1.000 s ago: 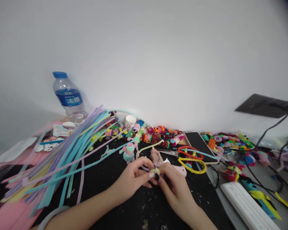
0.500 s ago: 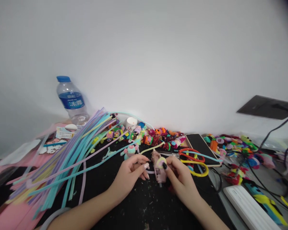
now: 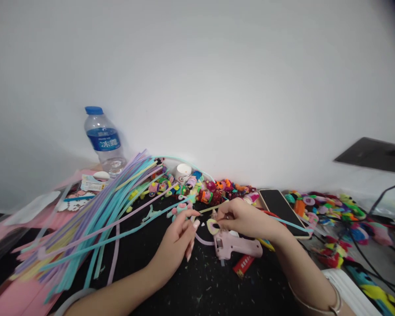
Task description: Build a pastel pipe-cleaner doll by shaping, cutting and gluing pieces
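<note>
My right hand (image 3: pixel 238 219) reaches over a pale pink glue gun (image 3: pixel 240 245) lying on its side on the black mat. Its fingertips pinch a small yellow fuzzy loop (image 3: pixel 211 227) with a lilac middle, close to the gun's nozzle end. My left hand (image 3: pixel 179 237) is beside it, fingers curled and thumb near the index finger; whatever lies between them is too small to make out. A lilac pipe cleaner (image 3: pixel 204 242) curves from beside the left fingers toward the gun. Just beyond that hand sits a teal and pink pipe-cleaner figure (image 3: pixel 178 211).
A bundle of pastel pipe cleaners (image 3: pixel 95 219) spreads across the left. Along the wall stand a water bottle (image 3: pixel 104 139), a paper cup (image 3: pixel 183 172) and many small figures (image 3: pixel 217 191). A phone (image 3: pixel 281 210), cables and a white power bank (image 3: pixel 349 292) lie right. A red packet (image 3: pixel 243 265) is near the gun.
My right hand has moved up and turned over the glue gun, still pinching the yellow loop. The gun's handle and the red packet now show. My left hand has shifted slightly left.
</note>
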Action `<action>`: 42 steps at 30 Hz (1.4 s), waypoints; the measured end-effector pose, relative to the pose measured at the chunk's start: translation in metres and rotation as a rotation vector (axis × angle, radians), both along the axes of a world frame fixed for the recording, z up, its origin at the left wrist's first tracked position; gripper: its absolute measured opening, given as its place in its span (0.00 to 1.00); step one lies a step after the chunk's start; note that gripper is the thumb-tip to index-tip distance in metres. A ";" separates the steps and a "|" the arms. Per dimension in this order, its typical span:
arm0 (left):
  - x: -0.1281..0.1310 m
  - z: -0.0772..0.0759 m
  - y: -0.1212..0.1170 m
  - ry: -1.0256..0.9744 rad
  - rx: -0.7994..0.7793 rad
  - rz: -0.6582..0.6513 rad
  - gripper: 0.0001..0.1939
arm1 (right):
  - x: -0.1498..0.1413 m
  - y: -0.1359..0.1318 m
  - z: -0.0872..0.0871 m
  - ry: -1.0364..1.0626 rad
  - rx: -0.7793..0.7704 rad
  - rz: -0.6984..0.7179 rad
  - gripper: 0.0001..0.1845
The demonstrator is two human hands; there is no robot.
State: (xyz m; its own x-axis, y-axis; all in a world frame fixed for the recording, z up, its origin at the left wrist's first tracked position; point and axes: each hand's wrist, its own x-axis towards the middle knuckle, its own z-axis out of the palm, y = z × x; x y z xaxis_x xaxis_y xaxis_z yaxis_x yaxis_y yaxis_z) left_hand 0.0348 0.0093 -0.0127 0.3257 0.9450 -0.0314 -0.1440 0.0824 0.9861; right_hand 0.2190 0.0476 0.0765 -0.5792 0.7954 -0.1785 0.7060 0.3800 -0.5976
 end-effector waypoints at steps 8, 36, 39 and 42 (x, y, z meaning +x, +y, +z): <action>0.000 0.006 0.002 0.159 0.048 -0.157 0.12 | -0.016 0.004 0.002 -0.080 -0.049 0.167 0.08; -0.011 0.004 0.001 0.505 0.730 -0.404 0.12 | -0.001 0.013 -0.006 -0.023 -0.460 0.424 0.10; -0.011 0.005 0.000 0.489 0.761 -0.467 0.15 | -0.002 0.012 -0.005 -0.035 -0.451 0.457 0.08; -0.010 0.010 -0.002 0.477 0.643 -0.418 0.17 | 0.001 0.013 -0.002 -0.036 -0.454 0.450 0.07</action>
